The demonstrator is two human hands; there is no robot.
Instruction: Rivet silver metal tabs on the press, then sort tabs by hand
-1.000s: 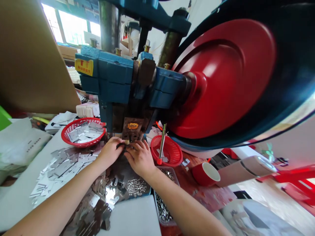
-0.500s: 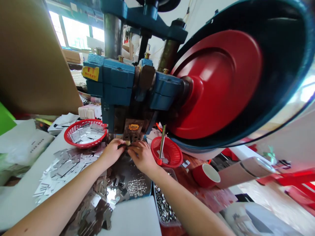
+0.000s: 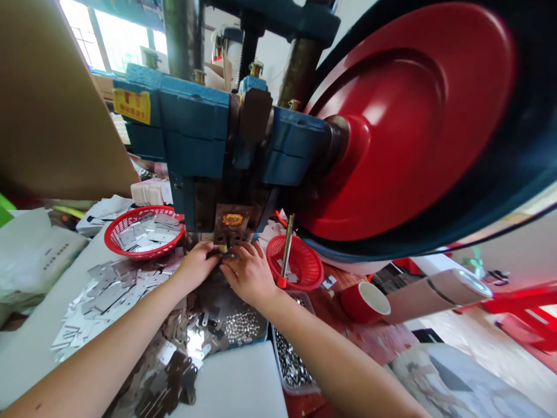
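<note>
My left hand (image 3: 195, 268) and my right hand (image 3: 251, 276) meet under the tool block (image 3: 232, 220) of a blue press (image 3: 194, 125). Fingers of both hands are bent together at the die; whatever lies between them is too small and covered to name. A small pale piece (image 3: 223, 248) shows between the fingertips. Below my hands, small shiny metal parts (image 3: 241, 327) lie on the press bed. Darker flat metal plates (image 3: 174, 363) are heaped under my left forearm, with brighter metal plates (image 3: 108, 296) spread to its left.
A red basket (image 3: 114, 248) of metal plates stands left of the press, another red basket (image 3: 317, 273) to the right. Beneath my right forearm is a clear box (image 3: 300, 392) of shiny parts. A red flywheel (image 3: 413, 128), red cup (image 3: 354, 302) and pink bottle (image 3: 409, 299) are further right.
The view has moved closer to the press, so the machine and flywheel look larger. Both hands stay at the die; the right hand's fingers have shifted slightly.
</note>
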